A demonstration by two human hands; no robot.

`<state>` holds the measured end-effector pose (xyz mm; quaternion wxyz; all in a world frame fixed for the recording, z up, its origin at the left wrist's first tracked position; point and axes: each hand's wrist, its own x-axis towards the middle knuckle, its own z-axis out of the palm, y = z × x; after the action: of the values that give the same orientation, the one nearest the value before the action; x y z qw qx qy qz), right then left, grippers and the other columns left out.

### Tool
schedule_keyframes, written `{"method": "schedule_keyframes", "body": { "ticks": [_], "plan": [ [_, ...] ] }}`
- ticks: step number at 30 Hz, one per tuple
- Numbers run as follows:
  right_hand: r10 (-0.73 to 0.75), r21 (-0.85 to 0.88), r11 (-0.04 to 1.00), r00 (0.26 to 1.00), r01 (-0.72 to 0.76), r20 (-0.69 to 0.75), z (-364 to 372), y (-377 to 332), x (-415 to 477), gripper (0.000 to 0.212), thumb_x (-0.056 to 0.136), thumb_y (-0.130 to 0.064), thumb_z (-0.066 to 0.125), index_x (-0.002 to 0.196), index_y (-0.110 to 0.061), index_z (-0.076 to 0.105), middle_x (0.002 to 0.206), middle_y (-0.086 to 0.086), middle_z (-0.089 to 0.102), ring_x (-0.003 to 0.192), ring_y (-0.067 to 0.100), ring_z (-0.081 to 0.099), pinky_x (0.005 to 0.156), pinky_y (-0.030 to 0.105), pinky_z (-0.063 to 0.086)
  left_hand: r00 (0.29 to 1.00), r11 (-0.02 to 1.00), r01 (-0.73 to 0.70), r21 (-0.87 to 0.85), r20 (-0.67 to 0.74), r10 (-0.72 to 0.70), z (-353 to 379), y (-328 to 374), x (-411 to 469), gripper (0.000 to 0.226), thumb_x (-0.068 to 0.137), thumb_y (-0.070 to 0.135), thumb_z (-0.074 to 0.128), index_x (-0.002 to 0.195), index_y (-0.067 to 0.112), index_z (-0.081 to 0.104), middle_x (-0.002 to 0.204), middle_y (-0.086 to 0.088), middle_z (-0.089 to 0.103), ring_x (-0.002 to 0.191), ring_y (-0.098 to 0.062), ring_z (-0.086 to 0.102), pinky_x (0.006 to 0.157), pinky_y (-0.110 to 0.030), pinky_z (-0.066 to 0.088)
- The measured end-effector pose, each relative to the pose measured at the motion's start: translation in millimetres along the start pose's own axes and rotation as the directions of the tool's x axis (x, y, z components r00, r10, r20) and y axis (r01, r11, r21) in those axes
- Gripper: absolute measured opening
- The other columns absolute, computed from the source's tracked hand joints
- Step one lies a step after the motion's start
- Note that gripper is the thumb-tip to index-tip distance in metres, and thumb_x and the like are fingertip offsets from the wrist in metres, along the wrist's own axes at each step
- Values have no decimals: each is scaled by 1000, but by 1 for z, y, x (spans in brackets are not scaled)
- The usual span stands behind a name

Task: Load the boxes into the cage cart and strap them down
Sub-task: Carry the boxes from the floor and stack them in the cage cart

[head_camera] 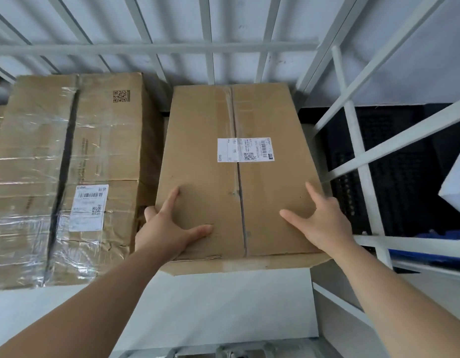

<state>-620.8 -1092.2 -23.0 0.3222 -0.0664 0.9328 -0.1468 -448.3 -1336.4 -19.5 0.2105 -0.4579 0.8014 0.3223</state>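
A plain brown cardboard box [211, 177] with a taped centre seam lies inside the white metal-barred cage cart [156, 46], its far end close to the cart's back bars. Whether its underside rests fully on the cart floor cannot be told. Both hands are spread wide on the near part of this box's top. The left hand [169, 226] sits at its near left corner, thumb and forefinger flat on the cardboard and another finger over the left edge. The right hand [324, 220] lies by its right edge, thumb pointing inward. A white shipping label [245, 149] sits across the seam, beyond the hands. Just left of this box stands a second brown cardboard box wrapped in clear tape [69, 164]. To its right, behind the side bars, are black plastic crates [394, 171].
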Motion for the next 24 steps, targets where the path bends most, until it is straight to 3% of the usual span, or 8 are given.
{"method": "schedule_keyframes", "body": {
  "ticks": [4, 10, 14, 17, 21, 24],
  "plan": [
    [-16, -78, 997, 999, 20, 47, 33, 6, 11, 99, 72, -75, 56, 150, -43, 3, 137, 10, 38, 106, 27, 57, 84, 38, 50, 1000, 1000, 0, 8, 2, 0, 22, -20, 21, 118, 52, 70, 77, 140, 61, -1, 140, -4, 26, 93, -20, 51, 71, -35, 57],
    [-3, -161, 987, 999, 10, 42, 67, 15, 35, 101, 74, -75, 55, 148, -43, -5, 130, 14, 43, 110, 33, 54, 90, 42, 46, 1000, 999, 16, 34, 8, -16, 58, -34, 50, 123, 55, 60, 82, 137, 62, -9, 137, -11, 29, 102, -31, 56, 77, -41, 57],
    [8, -211, 978, 1000, -1, 29, 84, 16, 48, 102, 74, -75, 55, 148, -42, -6, 123, 15, 46, 104, 32, 56, 88, 41, 49, 1000, 997, 26, 69, 2, -26, 75, -37, 62, 124, 59, 58, 82, 140, 58, -13, 132, -12, 31, 109, -33, 51, 81, -42, 56],
    [7, -219, 976, 1000, -3, 19, 90, 17, 50, 101, 75, -75, 54, 148, -41, -7, 122, 16, 45, 106, 33, 54, 88, 41, 49, 1000, 992, 20, 121, 1, -20, 79, -39, 64, 123, 61, 62, 79, 143, 53, -13, 135, -14, 30, 121, -34, 42, 91, -43, 49],
    [-38, -251, 967, 999, 35, -9, 90, 8, 46, 88, 83, -62, 56, 151, -31, 10, 151, 21, 21, 136, 38, 30, 107, 46, 33, 998, 957, -31, 287, -51, 48, 68, -34, 59, 99, 76, 61, 66, 150, 34, 7, 148, -16, 19, 135, -34, 26, 109, -44, 33],
    [-142, -237, 963, 988, 126, -55, 76, -7, 36, 68, 93, -48, 51, 149, -18, 25, 159, 12, 13, 145, 29, 16, 115, 41, 22, 971, 903, -151, 402, -112, 212, 48, -18, 53, 68, 88, 51, 57, 142, 22, 30, 147, -9, 31, 136, -30, 27, 110, -42, 26]
  ]
}}
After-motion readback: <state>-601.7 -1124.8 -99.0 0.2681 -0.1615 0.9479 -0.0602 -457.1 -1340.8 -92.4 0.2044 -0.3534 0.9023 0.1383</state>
